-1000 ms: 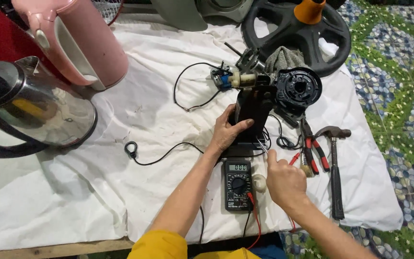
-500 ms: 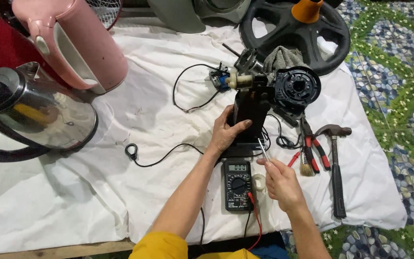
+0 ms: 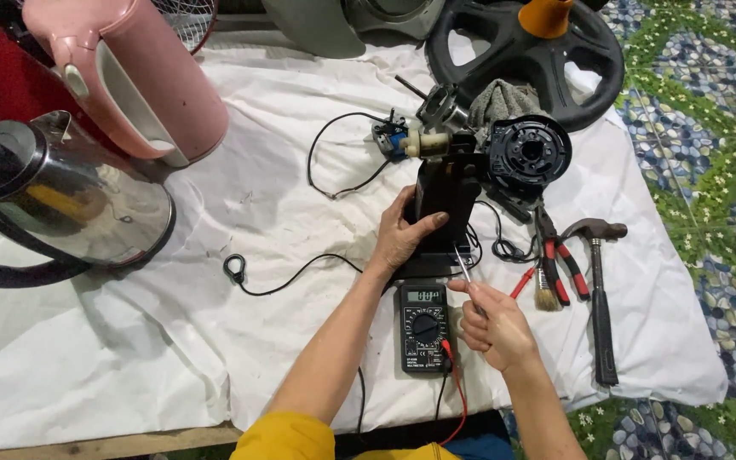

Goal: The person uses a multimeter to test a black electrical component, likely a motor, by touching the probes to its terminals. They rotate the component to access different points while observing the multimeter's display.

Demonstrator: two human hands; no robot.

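Observation:
My left hand (image 3: 404, 232) grips the black upright fan housing (image 3: 446, 200) that stands on the white cloth (image 3: 215, 213). My right hand (image 3: 494, 322) holds a thin metal-tipped tool (image 3: 462, 266), its tip pointing up at the housing's lower right edge. A black multimeter (image 3: 423, 327) lies flat between my wrists, with red and black leads running off its lower end. A round black motor part (image 3: 528, 152) sits at the top right of the housing.
Pliers with red handles (image 3: 555, 260), a small brush (image 3: 544, 290) and a hammer (image 3: 600, 290) lie to the right. A steel kettle (image 3: 70, 200), a pink kettle (image 3: 138, 77) and a black fan base (image 3: 530, 51) ring the cloth. A black cable (image 3: 283, 273) trails left.
My right hand has moved left from beside the brush to the housing's base and now holds the thin tool up against it. My left hand has stayed on the housing.

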